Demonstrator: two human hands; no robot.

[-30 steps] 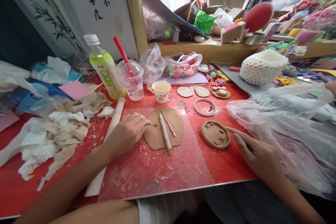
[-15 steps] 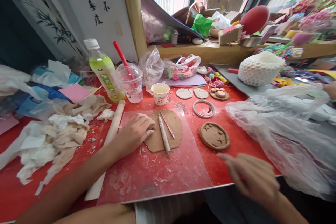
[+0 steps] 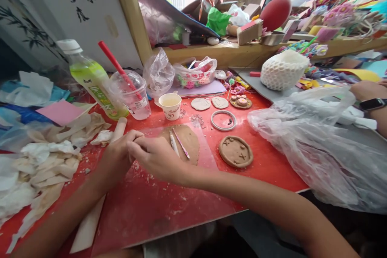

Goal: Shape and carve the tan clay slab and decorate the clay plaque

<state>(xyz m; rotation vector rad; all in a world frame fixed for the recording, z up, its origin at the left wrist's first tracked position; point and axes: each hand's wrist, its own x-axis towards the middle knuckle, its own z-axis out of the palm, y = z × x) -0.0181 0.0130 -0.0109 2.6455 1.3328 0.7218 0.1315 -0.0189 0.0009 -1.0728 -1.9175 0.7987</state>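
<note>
Two bare hands meet left of the middle of the frame, above a clear sheet [image 3: 169,205] on a red table: the left hand [image 3: 116,161] and the right hand [image 3: 160,161], which reaches across from the lower right. Their fingers curl inward and the tips come together, but they hide one another, so we cannot tell whether they grip anything. Just beyond the right hand, near the centre, lies a flat brown clay slab [image 3: 192,141], partly hidden by that hand. On it rest a whitish stick [image 3: 174,144] and a thin pink stick [image 3: 182,145], side by side. Right of centre, a round clay piece [image 3: 236,152] with a raised rim sits apart on the red surface, and a paper cup [image 3: 169,107] stands above the slab. For careful fingertip work here, we judge that a light, even touch suits best, with both wrists steady. We would hold the right forearm above the slab, since clay that looks soft could dent under a resting wrist, and avoid nudging the sticks, which might score its surface.
</note>
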